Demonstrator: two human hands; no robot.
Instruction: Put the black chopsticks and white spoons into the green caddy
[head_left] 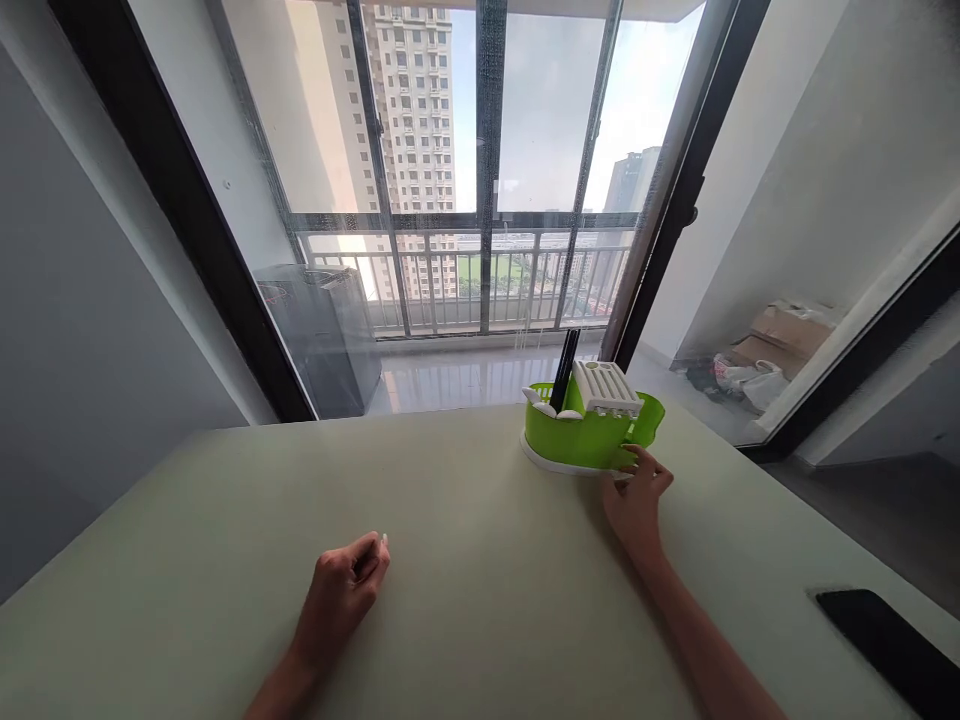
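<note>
A green plastic cutlery holder point(577, 435) with a white base and a white slotted lid stands near the far edge of a pale table point(465, 610). Black chopsticks point(564, 370) and white spoon handles stick up from it. My right hand point(636, 500) reaches to its near right side, fingertips touching the green wall, fingers curled on it. My left hand point(346, 585) rests on the table well to the left, fingers loosely curled in, nothing visible in it.
A black phone point(892, 645) lies flat at the table's right edge. Beyond the table a glass sliding door opens on a balcony with a grey appliance point(322, 335). Boxes and bags point(757, 365) lie on the floor at right.
</note>
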